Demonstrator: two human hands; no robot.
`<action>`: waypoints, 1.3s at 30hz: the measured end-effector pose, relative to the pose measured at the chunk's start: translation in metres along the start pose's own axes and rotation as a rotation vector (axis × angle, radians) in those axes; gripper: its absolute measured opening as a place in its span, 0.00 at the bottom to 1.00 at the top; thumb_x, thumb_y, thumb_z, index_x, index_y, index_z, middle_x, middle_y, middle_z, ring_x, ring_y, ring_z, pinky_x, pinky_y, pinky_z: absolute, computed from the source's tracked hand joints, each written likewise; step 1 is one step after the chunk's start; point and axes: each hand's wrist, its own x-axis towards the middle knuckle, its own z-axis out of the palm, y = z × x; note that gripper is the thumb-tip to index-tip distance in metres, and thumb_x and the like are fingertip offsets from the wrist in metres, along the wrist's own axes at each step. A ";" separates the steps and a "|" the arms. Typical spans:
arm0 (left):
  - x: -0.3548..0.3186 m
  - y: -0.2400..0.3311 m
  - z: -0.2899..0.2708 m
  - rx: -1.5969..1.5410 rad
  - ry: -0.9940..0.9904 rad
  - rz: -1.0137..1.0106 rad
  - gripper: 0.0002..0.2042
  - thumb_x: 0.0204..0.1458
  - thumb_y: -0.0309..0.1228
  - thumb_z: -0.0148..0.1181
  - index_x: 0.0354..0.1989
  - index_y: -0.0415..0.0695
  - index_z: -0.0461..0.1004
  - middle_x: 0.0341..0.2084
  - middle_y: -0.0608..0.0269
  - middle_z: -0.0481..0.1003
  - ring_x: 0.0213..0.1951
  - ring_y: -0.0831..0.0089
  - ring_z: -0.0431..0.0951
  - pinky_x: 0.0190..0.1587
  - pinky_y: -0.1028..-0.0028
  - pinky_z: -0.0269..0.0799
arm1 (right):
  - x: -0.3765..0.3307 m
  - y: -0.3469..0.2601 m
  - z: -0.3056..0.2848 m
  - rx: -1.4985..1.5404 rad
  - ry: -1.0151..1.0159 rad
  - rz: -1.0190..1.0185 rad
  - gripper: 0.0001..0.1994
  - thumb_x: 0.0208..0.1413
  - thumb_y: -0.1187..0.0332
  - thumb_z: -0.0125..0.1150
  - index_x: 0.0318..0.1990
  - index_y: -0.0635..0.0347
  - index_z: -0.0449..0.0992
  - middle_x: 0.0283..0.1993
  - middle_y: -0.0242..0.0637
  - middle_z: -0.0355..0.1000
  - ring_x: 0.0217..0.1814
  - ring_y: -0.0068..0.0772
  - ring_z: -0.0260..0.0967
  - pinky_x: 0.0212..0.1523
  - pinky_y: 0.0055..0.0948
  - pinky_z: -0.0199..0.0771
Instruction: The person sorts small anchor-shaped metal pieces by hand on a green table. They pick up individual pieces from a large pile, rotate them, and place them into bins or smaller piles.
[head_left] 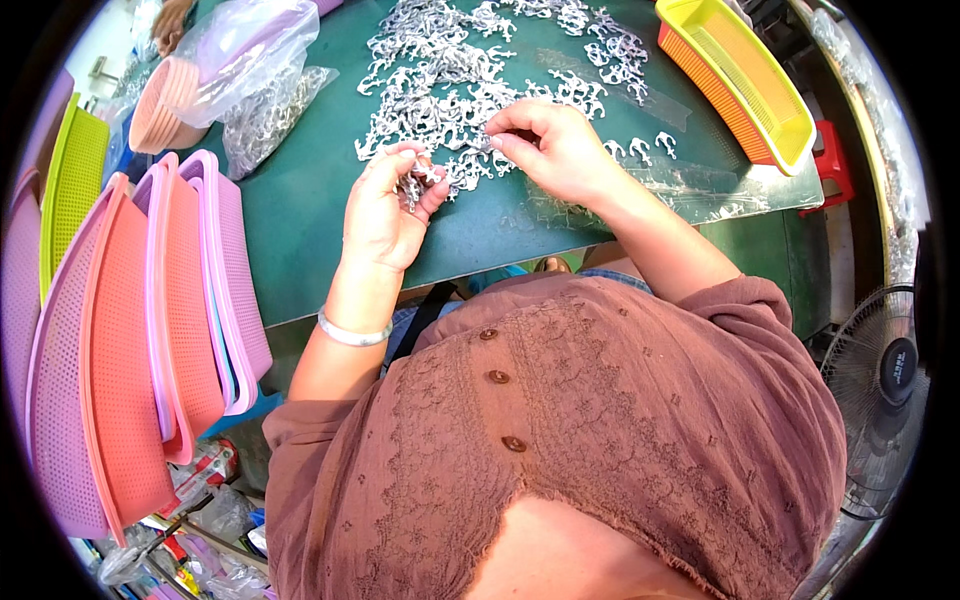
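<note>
Small silver-grey anchor-shaped metal pieces (430, 95) lie heaped across the green table. My left hand (385, 205) is at the heap's near left edge, its fingers curled around several of the same pieces (412, 185). Over the near right side of the heap, my right hand (560, 150) has thumb and forefinger brought together in a pinch. Whatever is between those fingertips is too small to make out. Just right of that hand, a few loose pieces (640, 150) lie apart from the heap.
Stacked pink and purple plastic baskets (130, 350) stand left of the table (300, 240). A clear bag of metal pieces (265, 125) sits at the far left. Yellow and orange baskets (745, 80) rest at the far right, near a red stool (832, 165) and a fan (880, 390).
</note>
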 end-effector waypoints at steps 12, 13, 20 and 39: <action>0.000 0.005 -0.004 0.105 -0.040 -0.021 0.08 0.48 0.23 0.49 0.37 0.40 0.67 0.27 0.62 0.70 0.28 0.73 0.72 0.27 0.80 0.71 | 0.012 0.006 0.011 -0.469 0.010 -0.258 0.05 0.39 0.69 0.58 0.24 0.59 0.73 0.29 0.36 0.66 0.36 0.37 0.63 0.37 0.32 0.65; 0.000 0.005 -0.005 0.130 -0.044 -0.027 0.08 0.48 0.23 0.49 0.38 0.40 0.67 0.26 0.63 0.69 0.27 0.74 0.71 0.25 0.81 0.69 | 0.012 0.007 0.010 -0.401 0.043 -0.259 0.05 0.40 0.69 0.58 0.24 0.59 0.73 0.28 0.37 0.66 0.35 0.37 0.64 0.37 0.32 0.65; -0.001 0.001 0.014 0.426 -0.054 0.066 0.04 0.48 0.27 0.54 0.30 0.42 0.70 0.20 0.70 0.68 0.18 0.86 0.63 0.18 0.86 0.56 | 0.014 -0.004 -0.003 0.206 -0.245 0.084 0.05 0.49 0.72 0.54 0.31 0.64 0.71 0.28 0.29 0.65 0.29 0.17 0.60 0.30 0.18 0.61; -0.001 -0.004 0.020 0.151 -0.050 -0.026 0.05 0.47 0.29 0.55 0.31 0.41 0.71 0.17 0.71 0.65 0.17 0.84 0.62 0.16 0.86 0.55 | -0.001 -0.002 0.007 0.974 -0.359 0.494 0.07 0.50 0.69 0.54 0.32 0.63 0.73 0.27 0.30 0.70 0.25 0.17 0.64 0.25 0.15 0.63</action>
